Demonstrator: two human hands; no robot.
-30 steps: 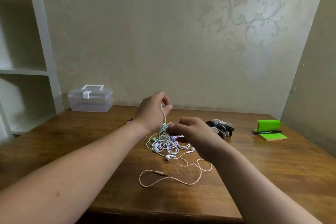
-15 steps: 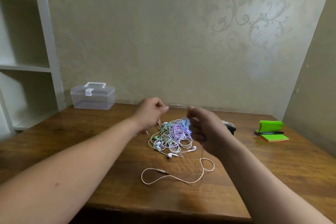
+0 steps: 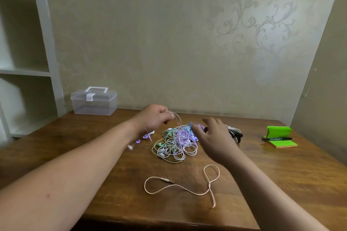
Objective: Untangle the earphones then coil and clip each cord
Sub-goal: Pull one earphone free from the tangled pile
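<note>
A tangle of white, mint and purple earphones (image 3: 177, 141) lies in the middle of the wooden table (image 3: 281, 170). My left hand (image 3: 154, 118) hovers just left of and above the heap and pinches a thin white cord (image 3: 176, 116) that arcs down into it. My right hand (image 3: 216, 137) hangs over the heap's right side, fingers spread and relaxed, holding nothing. A pinkish cord with a jack plug (image 3: 187, 185) lies loose nearer to me. A purple earphone end (image 3: 145, 137) shows under my left wrist.
Black and white clips (image 3: 235, 133) lie behind my right hand. A clear lidded box (image 3: 93, 102) stands at the back left by white shelves (image 3: 24, 62). Green sticky notes (image 3: 281, 142) with a black marker (image 3: 277, 138) sit at the right. The wall runs close behind.
My right hand let go of the cord it held and opened, dropping toward the heap's right side. The pinkish cord's far end fell to the table. My left hand kept its pinch.
</note>
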